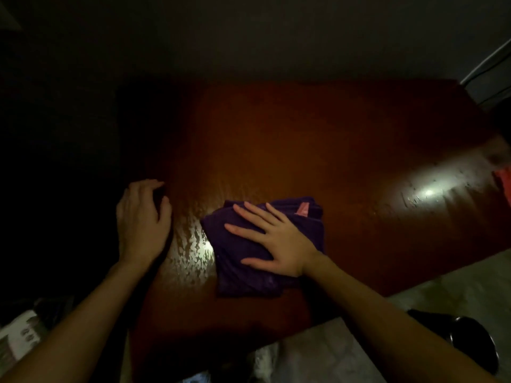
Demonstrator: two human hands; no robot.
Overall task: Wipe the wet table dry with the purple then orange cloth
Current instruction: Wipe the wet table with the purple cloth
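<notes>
One purple cloth (pixel 249 252) mid-frame under flat right hand (pixel 279 244), left hand (pixel 141 222) loosely curled on worktop (pixel 276 139), one orange cloth (pixel 505 183) right edge

Two bare arms reach in from the bottom. No sleeves cover them up to the edge of the view. The left hand (pixel 141 219) and right hand (pixel 279 239) wear no rings or gloves.

Both bare forearms reach up from the lower corners of the frame. The right hand (pixel 279 239) lies flat at centre, palm down, fingers straight and spread. The left hand (pixel 142 219), at centre left, rests with fingers loosely curled.
</notes>
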